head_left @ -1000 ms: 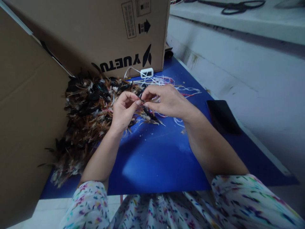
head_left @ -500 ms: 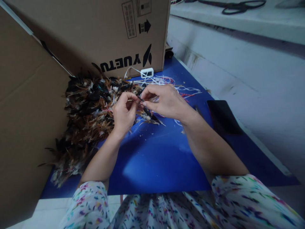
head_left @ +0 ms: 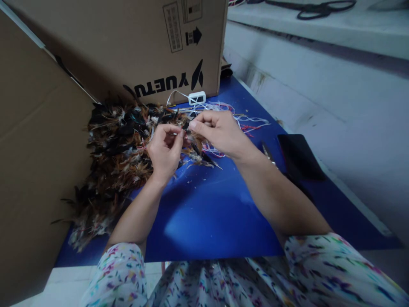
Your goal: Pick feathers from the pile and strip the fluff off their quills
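My left hand is closed in a pinch, thumb against forefinger, on the end of some small feathers with a bit of red at their base. Brown and black feathers show between my two hands, just above the blue table. My right hand is pinched too, thumb and forefinger together, slightly higher and apart from the left fingertips. What it grips is too small to make out. Beside my left hand spreads a large pile of brown and black feathers, some with red and white strings.
White and red strings and a small white device lie behind my hands. A cardboard box stands at the back. On the right are a dark flat phone-like slab and a metal tool partly under my forearm. Scissors rest on the ledge.
My right hand has drawn up and slightly away from my left fingertips, and its grip has shifted. More brown feathers show between the hands. The metal tool by my right forearm is more exposed.
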Demonstrator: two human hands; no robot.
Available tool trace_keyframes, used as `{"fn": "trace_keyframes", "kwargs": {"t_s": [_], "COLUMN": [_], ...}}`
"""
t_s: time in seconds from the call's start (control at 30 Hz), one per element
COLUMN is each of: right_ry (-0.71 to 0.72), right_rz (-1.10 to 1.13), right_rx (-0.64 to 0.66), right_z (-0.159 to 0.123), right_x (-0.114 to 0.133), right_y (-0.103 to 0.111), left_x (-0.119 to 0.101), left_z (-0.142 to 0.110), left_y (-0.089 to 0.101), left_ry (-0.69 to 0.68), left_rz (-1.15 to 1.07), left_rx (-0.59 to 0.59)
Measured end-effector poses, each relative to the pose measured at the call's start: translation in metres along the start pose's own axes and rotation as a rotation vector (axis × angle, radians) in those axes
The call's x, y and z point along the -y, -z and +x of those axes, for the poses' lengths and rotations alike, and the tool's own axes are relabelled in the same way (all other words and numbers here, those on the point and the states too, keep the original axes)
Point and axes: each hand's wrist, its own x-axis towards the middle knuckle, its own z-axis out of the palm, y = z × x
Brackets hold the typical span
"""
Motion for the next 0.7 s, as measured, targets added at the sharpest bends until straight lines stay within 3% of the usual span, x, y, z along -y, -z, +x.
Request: {"fn": "trace_keyframes", "kwargs": {"t_s": [0.2,0.47,0.7], "right_ry": [-0.144,-0.241,-0.349], "right_rz": [0.146,0.314,0.503], "right_rx": [0.086,0.102,0.063], "right_z": [-0.002,-0.002,-0.001], "right_x": [0.002,0.004,0.004], "right_y": [-0.002,-0.004,-0.011], "left_x": [0.003,-0.002,0.010], "left_z": [-0.002,-0.003,-0.002], "left_y": [0.000,-0.001,0.001], "left_ry": [-0.039,-0.059,-0.270], "left_rz": [0.045,0.049,0.138], "left_rx": [-0.033,-0.054,-0.055]}}
